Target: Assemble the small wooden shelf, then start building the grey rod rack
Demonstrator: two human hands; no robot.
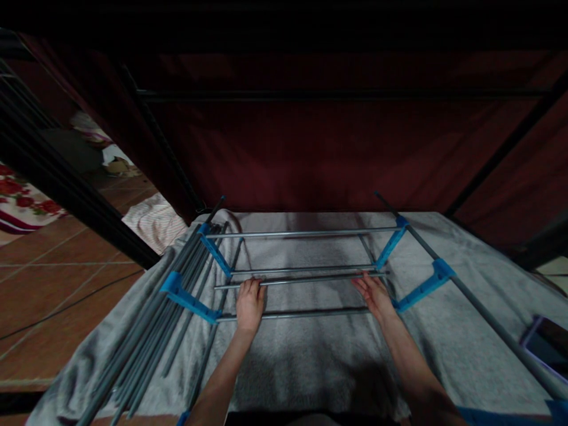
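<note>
A loose grey metal rod [310,280] lies crosswise between my two hands. The fingers of my left hand [250,302] are closed around it near its left end. My right hand [373,293] has its fingers on the same rod near the right end. Around them stands a frame of grey tubes with blue plastic brackets, among them a left front bracket [189,300] and a right front bracket [423,287]. Crossbars join the brackets, one behind [306,233] and one in front [315,313].
Several loose grey tubes [155,331] lie on the left of the grey blanket [302,367]. A phone [548,343] is at the right edge. Dark red cloth [319,154] hangs behind, with black posts. Tiled floor [66,296] shows at the left.
</note>
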